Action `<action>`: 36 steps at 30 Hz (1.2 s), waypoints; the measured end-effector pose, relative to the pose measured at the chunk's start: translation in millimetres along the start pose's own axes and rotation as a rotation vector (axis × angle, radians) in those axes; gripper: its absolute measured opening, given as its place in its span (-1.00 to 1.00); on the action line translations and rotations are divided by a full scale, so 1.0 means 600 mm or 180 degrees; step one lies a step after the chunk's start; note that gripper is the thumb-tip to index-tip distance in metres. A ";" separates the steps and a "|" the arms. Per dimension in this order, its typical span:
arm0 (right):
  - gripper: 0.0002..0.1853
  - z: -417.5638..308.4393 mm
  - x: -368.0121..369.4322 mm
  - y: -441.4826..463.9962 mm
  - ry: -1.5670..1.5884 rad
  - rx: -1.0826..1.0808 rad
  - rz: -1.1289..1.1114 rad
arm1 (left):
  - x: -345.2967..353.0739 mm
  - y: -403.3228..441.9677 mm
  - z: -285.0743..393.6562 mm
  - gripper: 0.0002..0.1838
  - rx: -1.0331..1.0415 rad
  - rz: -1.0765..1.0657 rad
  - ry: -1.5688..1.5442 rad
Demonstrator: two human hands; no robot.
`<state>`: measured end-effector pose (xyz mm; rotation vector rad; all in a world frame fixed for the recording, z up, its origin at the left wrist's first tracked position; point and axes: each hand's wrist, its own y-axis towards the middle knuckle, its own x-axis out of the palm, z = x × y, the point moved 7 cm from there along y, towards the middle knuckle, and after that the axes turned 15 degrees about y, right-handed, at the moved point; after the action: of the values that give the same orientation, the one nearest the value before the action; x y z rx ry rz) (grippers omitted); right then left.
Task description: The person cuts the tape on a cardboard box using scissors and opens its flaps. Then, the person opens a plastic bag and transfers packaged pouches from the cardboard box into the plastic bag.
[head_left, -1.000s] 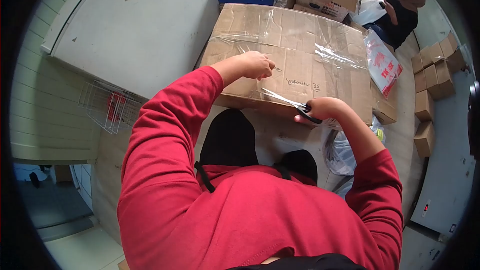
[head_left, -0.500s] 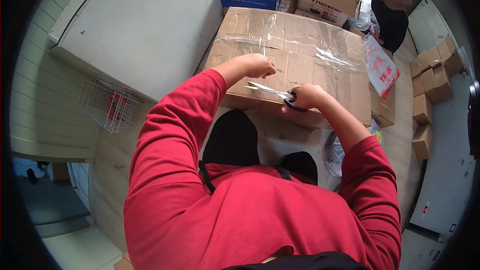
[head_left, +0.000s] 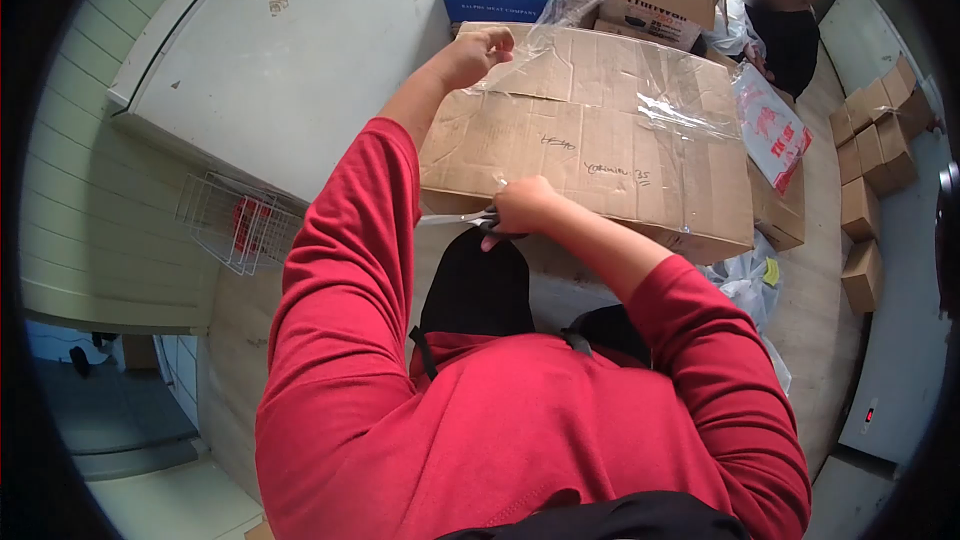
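Large cardboard box (head_left: 610, 125): ahead of the wearer at 12 to 1 o'clock, its top marked with handwriting (head_left: 617, 174) and glossy patches of packing tape.
Left hand (head_left: 478, 58): above the box top's 10 to 11 o'clock corner, fingers curled, the tips apparently pinched together on clear tape (head_left: 560, 15).
Clear tape: a loose strip rising from those fingers toward 1 o'clock, passing close to the blue box (head_left: 500, 2) in this view; where the far end is fixed is hard to tell.
Right hand (head_left: 522, 208): by the near edge, around 7 o'clock on the box, clamped around the handles of scissors (head_left: 455, 219).
Scissors: blades point to 9 o'clock, tips at the outline of the left sleeve (head_left: 350, 280); contact and blade gap cannot be told.
Tape step: seems to be lifting tape off the top by hand, blades out of use.
Next tape move: probably calls for a firm pinch, an even pull along the strip, and blades kept clear of the left forearm.
Co-worker (head_left: 785, 40): beyond the box at 1 o'clock.
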<state>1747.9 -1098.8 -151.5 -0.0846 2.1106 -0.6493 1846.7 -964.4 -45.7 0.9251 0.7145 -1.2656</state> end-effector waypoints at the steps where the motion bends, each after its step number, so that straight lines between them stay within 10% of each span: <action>1: -0.21 -0.012 0.006 0.002 0.0042 0.0024 -0.0115 | -0.020 -0.003 0.008 -0.85 0.0095 -0.0011 0.0584; 4: -0.23 0.009 -0.006 -0.026 0.0476 -0.0025 -0.0212 | -0.076 -0.044 -0.113 -0.74 -0.0936 0.0250 0.0872; 6: -0.27 0.057 -0.045 -0.093 0.1097 0.0085 0.0039 | -0.062 -0.095 -0.264 -0.59 -0.0521 0.1032 0.0147; 7: -0.29 0.086 -0.060 -0.140 0.1336 0.0260 0.0295 | -0.057 -0.146 -0.313 -0.45 -0.1322 0.1014 0.0680; 9: -0.39 0.177 -0.054 -0.217 0.2025 0.0423 0.0881 | -0.003 -0.281 -0.389 -0.49 -0.3536 0.1487 -0.1692; 12: -0.60 0.271 0.007 -0.372 0.3843 0.0431 0.1978 | 0.060 -0.374 -0.500 -0.62 -0.4188 0.2052 -0.0896; 15: -0.63 0.362 0.109 -0.519 0.3895 0.1390 0.3145 | -0.003 -0.308 -0.298 -0.76 -0.2342 0.3037 0.1462; 21: -0.47 0.324 0.036 -0.552 0.2098 0.2152 0.3792 | 0.096 -0.125 -0.021 -0.81 0.0322 0.1445 0.0847; 25: -0.38 0.342 -0.045 -0.460 0.2018 0.2117 0.3196 | 0.238 -0.045 0.029 -0.69 -0.0563 -0.0398 -0.0750; 33: -0.46 0.544 -0.137 -0.404 0.2600 0.1603 0.1408 | 0.467 0.180 0.084 -0.51 -0.1574 -0.0370 -0.2362; 36: -0.38 0.521 -0.100 -0.420 0.4602 0.1155 0.0506 | 0.461 0.205 0.100 -0.62 -0.2269 -0.0777 -0.2362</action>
<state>1984.2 -1428.2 -129.5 1.0303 3.1976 -1.1748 2014.6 -1141.4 -234.3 -0.2267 0.6082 -1.3000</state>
